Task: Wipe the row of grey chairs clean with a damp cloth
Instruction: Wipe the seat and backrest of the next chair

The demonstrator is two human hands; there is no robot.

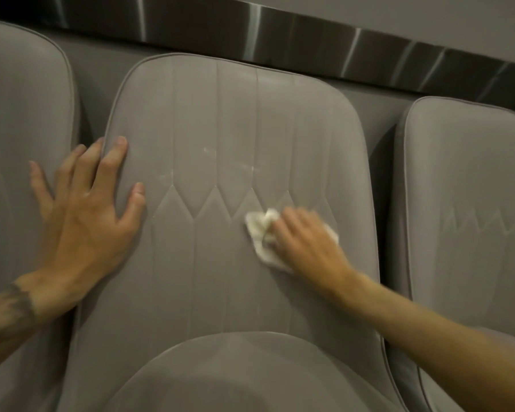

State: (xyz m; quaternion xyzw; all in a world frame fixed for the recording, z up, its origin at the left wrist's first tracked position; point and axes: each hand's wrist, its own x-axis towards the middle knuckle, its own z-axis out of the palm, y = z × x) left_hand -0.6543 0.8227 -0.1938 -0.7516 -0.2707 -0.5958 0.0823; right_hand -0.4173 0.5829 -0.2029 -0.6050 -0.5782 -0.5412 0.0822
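Currently right hand (305, 239), motion-blurred, grips a bunched white cloth (260, 233) pressed against the middle chair (235, 114) backrest, right of centre, just under the zigzag stitching (213, 193). Left hand (84, 215) lies flat, fingers spread wide, holding nothing, on that backrest's left edge. Faint white marks (205, 150) sit above the stitching. Left chair (21, 114) and right chair (473, 173) flank it; metal strip (309, 46) runs behind the chair tops.

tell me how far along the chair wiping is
Done: nothing looks clearly finished. In hand: the right hand rubs the cloth on the middle chair back, the left hand bracing its edge. Left: white streaks above the cloth, plus the left chair and right chair, both marked.
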